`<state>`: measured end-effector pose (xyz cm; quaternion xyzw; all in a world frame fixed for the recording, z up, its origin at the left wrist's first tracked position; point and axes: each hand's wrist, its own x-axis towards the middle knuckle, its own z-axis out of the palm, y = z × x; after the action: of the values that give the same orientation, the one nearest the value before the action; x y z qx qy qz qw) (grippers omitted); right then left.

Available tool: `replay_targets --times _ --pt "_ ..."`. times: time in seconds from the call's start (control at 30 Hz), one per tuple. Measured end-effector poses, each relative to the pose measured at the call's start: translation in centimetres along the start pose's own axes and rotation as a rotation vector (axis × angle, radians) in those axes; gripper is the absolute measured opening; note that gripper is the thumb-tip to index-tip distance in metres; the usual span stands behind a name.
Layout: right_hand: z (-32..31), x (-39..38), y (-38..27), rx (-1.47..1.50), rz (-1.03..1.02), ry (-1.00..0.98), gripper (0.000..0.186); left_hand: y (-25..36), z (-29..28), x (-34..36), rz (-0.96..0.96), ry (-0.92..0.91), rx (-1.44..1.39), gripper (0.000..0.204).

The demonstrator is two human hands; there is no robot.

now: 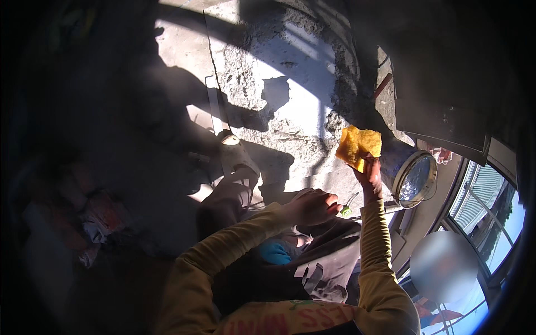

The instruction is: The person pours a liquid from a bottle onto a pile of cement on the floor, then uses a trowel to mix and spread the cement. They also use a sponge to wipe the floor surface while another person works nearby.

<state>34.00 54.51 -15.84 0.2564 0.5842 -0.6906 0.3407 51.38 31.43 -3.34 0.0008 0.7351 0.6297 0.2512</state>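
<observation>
In my right hand (369,174) is a yellow-orange sponge (357,144), its fingers and thumb gripping the lower edge. The sponge is raised over the rough pale floor, left of a bucket (416,178). The bucket holds water with a bright reflection. My left hand (314,207) is closed in a loose fist above my lap. Whatever may be inside its fingers is hidden. A small green item (347,211) shows just beside those fingertips; I cannot tell whether the hand touches it.
A pitted, whitish patch (298,95) of floor lies ahead in sun and shadow. A pale strip (214,103) rests beside a crack. Dark panels (441,131) stand at the right, near windows (486,206). A person (444,271) is blurred there. Reddish packages (103,218) lie at the left.
</observation>
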Motion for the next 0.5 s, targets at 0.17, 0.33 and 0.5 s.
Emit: replay_targets --times 0.17,0.33,0.5 --pt "14.6 15.7 8.3 -0.053 0.209 -0.331 0.042 -3.3 -2.4 -0.8 0.272 0.454 0.508 0.025" --pt "27.1 24.6 8.0 -0.186 0.133 -0.625 0.042 -3.7 1.2 -4.1 -0.018 0.247 0.834 0.022" --pt "31.7 30.2 8.5 -0.363 -0.018 -0.69 0.054 0.1 5.3 -5.6 0.064 0.195 0.94 0.023"
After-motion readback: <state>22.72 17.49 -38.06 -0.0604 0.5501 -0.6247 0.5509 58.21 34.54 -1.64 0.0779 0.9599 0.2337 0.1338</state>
